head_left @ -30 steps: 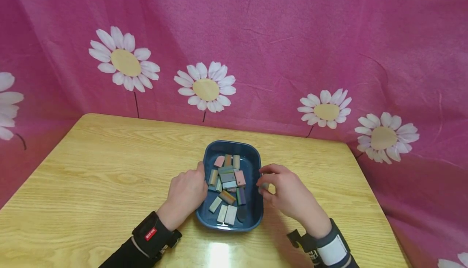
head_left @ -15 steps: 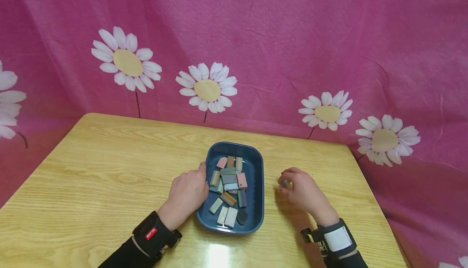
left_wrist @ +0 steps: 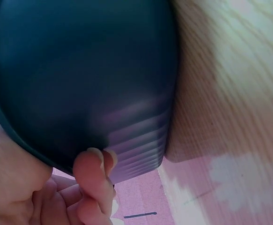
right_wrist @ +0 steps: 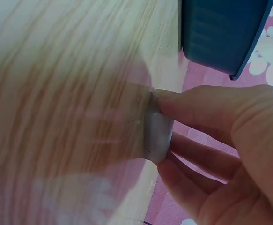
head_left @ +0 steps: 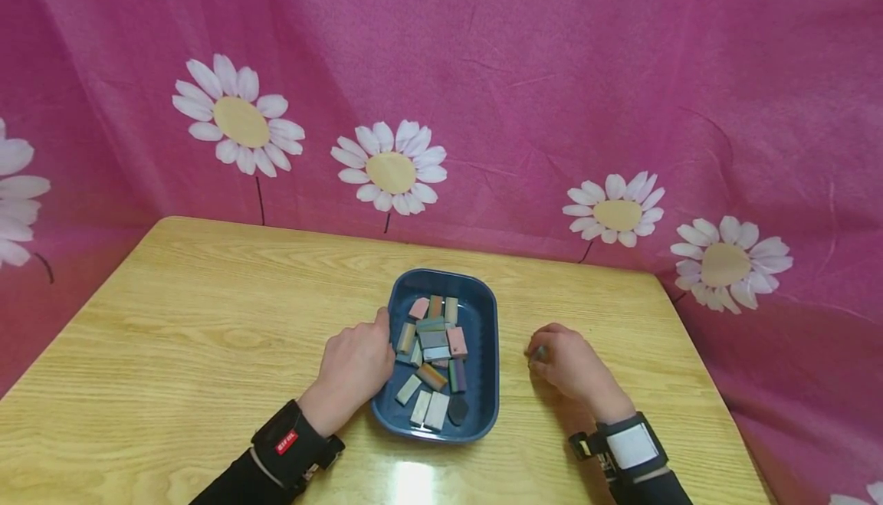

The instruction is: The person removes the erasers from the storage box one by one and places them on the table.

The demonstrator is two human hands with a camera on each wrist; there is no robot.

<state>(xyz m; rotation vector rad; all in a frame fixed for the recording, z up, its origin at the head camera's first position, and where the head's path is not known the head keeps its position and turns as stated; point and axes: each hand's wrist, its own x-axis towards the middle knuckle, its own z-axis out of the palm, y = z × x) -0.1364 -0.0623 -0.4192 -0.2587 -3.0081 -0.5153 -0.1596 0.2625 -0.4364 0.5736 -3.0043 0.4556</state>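
Note:
A dark blue rectangular plastic basin (head_left: 485, 413) stands on the wooden table and holds several small blocks (head_left: 434, 338) in pink, grey, cream, brown and purple. My left hand (head_left: 355, 359) grips its left rim; in the left wrist view, fingertips (left_wrist: 92, 171) press the ribbed outer wall. To the right of the basin, my right hand (head_left: 572, 363) is low at the table. Between its thumb and fingers it pinches a small grey block with rounded edges (right_wrist: 159, 133), whose lower edge is right at the wood. In the head view the fingers mostly hide this block.
The light wooden table (head_left: 228, 313) reaches back to a pink cloth (head_left: 497, 91) printed with white daisies. A dark, rounded flat piece (head_left: 458, 410) lies at the near right inside the basin. Black straps (head_left: 631, 447) wrap both wrists.
My right hand has moved right, from beside the basin's right rim down to the table, with the small grey block in its fingers. My left hand has kept its grip on the rim.

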